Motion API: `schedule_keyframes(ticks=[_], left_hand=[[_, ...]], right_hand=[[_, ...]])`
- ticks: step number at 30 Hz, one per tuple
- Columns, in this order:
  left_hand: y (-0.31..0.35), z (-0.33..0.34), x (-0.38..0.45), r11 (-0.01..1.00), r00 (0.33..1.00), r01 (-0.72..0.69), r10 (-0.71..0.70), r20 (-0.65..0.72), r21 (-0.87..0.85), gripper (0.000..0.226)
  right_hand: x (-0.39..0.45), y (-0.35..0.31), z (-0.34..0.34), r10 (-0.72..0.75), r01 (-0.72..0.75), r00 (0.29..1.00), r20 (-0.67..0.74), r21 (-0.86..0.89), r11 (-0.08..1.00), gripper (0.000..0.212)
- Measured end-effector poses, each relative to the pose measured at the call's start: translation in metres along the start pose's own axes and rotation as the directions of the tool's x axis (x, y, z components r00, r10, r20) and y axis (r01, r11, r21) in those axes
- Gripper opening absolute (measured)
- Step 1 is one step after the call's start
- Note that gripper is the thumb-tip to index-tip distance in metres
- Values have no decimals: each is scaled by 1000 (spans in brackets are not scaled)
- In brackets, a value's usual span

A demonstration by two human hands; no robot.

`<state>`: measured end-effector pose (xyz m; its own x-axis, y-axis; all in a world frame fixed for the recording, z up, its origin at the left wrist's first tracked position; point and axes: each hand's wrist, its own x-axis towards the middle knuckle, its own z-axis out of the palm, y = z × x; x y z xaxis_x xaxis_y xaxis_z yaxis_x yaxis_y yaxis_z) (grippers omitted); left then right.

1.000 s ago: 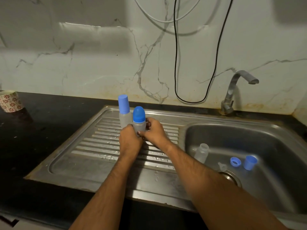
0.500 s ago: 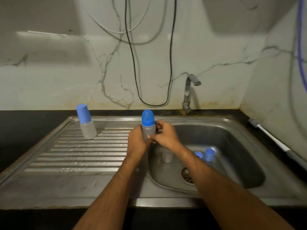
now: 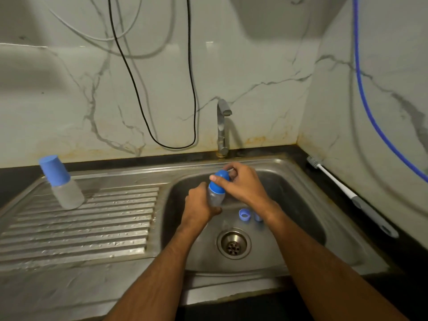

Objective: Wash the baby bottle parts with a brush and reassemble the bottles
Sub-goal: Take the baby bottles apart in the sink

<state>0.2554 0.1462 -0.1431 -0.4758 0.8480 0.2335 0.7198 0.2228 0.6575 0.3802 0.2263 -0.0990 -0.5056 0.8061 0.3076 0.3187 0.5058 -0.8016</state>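
Note:
I hold a small clear baby bottle with a rounded blue cap over the sink basin. My left hand grips the bottle's body from the left. My right hand pinches the blue cap from the right. A second bottle with a blue cap stands upright on the drainboard at the far left. In the basin lie a blue screw ring and a blue cap, partly hidden behind my right wrist. A bottle brush lies on the counter at the right.
The tap stands behind the basin, and the drain sits below my hands. Black and white cables hang on the marble wall, and a blue hose runs down the right wall. Dark counter surrounds the sink.
Both hands carried the capped bottle from the drainboard rightward to above the basin. My right hand shifted from the bottle's body up to its cap. The other bottle stayed on the drainboard.

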Motion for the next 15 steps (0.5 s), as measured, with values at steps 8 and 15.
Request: schedule_keyframes(ticks=[8,15], left_hand=[[-6,10,4,995,994,-90,93,54,-50,82],[-14,13,10,988,984,-126,136,114,-88,63]], right_hand=[[6,5,14,30,-58,997,-71,-439,896,63],[11,3,-1,-15,41,998,59,-467,883,37]])
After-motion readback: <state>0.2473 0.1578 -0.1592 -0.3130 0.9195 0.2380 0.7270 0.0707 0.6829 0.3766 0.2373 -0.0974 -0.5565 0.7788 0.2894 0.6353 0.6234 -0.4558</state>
